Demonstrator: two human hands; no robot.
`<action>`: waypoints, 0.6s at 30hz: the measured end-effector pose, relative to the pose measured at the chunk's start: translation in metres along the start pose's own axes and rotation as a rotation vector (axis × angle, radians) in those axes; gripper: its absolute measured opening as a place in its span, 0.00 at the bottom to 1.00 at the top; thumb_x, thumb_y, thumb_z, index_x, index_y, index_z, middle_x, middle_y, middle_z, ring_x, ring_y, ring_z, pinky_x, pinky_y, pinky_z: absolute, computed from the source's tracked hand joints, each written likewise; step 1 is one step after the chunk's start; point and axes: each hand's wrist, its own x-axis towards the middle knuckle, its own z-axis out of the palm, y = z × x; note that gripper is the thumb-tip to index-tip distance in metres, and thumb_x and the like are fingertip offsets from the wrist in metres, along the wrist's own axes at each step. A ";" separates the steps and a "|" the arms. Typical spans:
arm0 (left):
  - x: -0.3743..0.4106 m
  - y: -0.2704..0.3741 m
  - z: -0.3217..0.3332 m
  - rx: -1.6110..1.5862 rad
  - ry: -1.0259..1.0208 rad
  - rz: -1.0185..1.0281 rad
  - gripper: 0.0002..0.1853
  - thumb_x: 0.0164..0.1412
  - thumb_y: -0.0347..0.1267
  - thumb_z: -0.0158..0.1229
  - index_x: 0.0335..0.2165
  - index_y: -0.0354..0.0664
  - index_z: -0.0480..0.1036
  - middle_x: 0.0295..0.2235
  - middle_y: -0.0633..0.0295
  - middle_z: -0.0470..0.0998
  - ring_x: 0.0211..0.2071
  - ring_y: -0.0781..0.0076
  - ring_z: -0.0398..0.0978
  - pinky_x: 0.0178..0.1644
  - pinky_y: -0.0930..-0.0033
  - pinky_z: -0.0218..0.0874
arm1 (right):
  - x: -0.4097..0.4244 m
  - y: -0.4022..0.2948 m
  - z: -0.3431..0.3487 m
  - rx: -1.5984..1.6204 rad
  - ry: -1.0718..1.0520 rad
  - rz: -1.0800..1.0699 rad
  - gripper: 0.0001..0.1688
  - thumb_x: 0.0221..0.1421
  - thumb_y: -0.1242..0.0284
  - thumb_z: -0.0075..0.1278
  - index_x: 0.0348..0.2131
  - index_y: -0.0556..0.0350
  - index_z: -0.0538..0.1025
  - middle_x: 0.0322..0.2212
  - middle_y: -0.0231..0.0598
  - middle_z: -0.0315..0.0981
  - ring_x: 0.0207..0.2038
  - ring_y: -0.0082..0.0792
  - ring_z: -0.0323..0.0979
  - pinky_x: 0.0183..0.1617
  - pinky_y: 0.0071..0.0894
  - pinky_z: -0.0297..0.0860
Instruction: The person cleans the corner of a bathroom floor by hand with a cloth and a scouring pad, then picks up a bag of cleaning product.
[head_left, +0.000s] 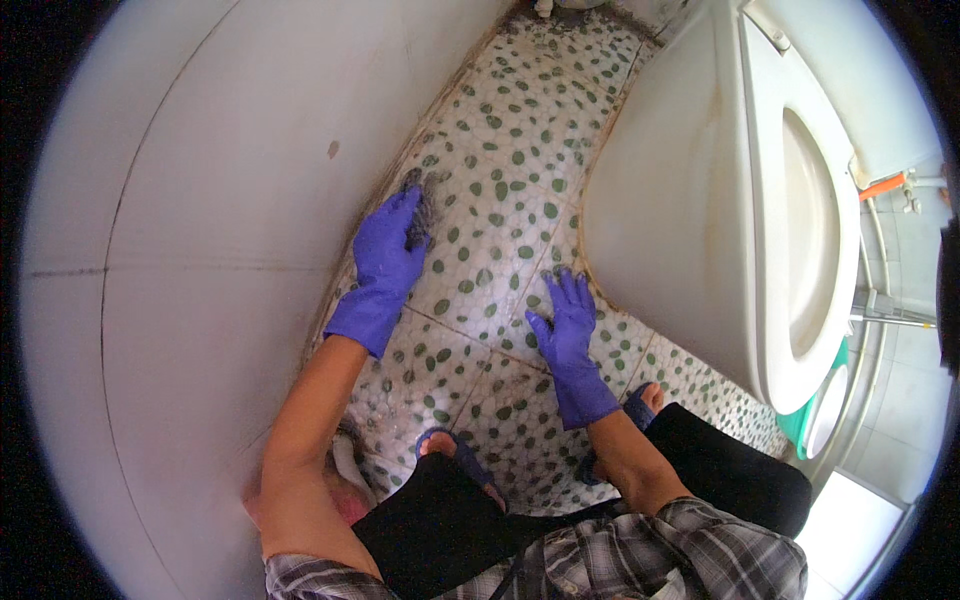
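Note:
My left hand (388, 238), in a purple rubber glove, grips a dark, wiry scouring pad (426, 210) against the tiled floor. It is close to where the floor meets the wall at the left. Part of the pad is hidden under the glove. My right hand (570, 322), gloved the same way, rests on the floor with its fingers spread and nothing in it. Just right of its fingertips is the base of a white toilet (660, 210). Green pebble shapes pattern the white floor tiles (480, 247), and dark grime lines their edges.
A pale wall (225, 225) rises at the left. The toilet fills the right, with green and white basins (821, 412) beyond it. An orange hose piece (883, 186) and pipes run along the far right wall. My slippered feet (442, 444) are below, near a partly hidden pinkish object (349, 499).

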 end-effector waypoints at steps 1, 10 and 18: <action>-0.003 0.003 0.009 -0.129 -0.230 -0.088 0.25 0.67 0.40 0.55 0.57 0.37 0.68 0.46 0.51 0.78 0.42 0.63 0.78 0.49 0.64 0.70 | -0.002 0.002 0.003 -0.048 -0.035 -0.014 0.40 0.52 0.62 0.59 0.62 0.55 0.67 0.63 0.55 0.59 0.66 0.64 0.53 0.70 0.58 0.48; 0.019 0.079 0.092 -0.537 -0.748 -0.106 0.24 0.69 0.47 0.49 0.54 0.46 0.74 0.32 0.57 0.83 0.30 0.68 0.79 0.41 0.66 0.69 | -0.007 0.010 0.021 -0.126 -0.128 -0.003 0.43 0.54 0.63 0.57 0.63 0.59 0.61 0.66 0.55 0.52 0.69 0.62 0.46 0.72 0.61 0.41; 0.035 0.045 0.087 -0.666 -0.251 -0.115 0.29 0.63 0.33 0.58 0.61 0.38 0.65 0.54 0.46 0.72 0.50 0.48 0.72 0.57 0.57 0.62 | 0.015 0.011 0.012 0.183 0.095 0.101 0.29 0.56 0.68 0.56 0.56 0.59 0.72 0.62 0.56 0.61 0.66 0.57 0.55 0.70 0.52 0.50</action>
